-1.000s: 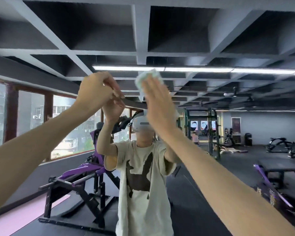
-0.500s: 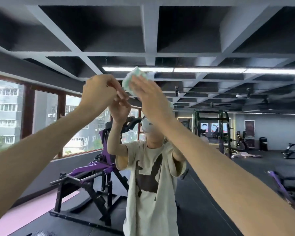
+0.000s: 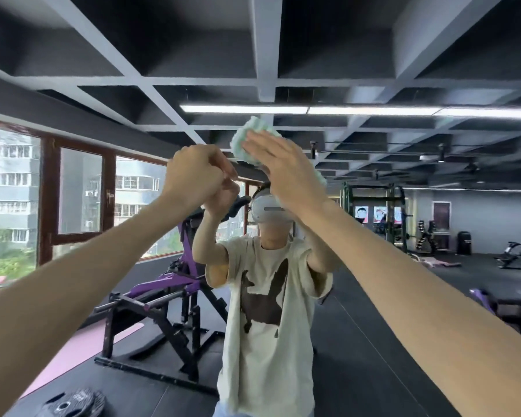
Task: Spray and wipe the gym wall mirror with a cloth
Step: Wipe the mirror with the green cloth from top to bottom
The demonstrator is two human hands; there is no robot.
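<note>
By the reflected window [image 3: 79, 194], our left hand [image 3: 193, 173] is raised against the mirror [image 3: 403, 70] with its fingers curled tight, thumb meeting fingertip. We cannot tell whether it pinches anything, and no spray bottle shows anywhere. It has held this pose for the last second.

Just to its right, the pale green cloth [image 3: 250, 136] lies flat on the glass, high up and just under the ceiling light [image 3: 244, 109]. Our right hand [image 3: 280, 164] presses it there with straight, spread fingers.

Measured against that light, the cloth slid left toward the curled hand half a second ago. It has now swung back right, so the two hands are a little apart again.

We read this as one back-and-forth stroke of the wipe, working the top band of the mirror. Most of the glass below and to the right probably remains to be done.
</note>
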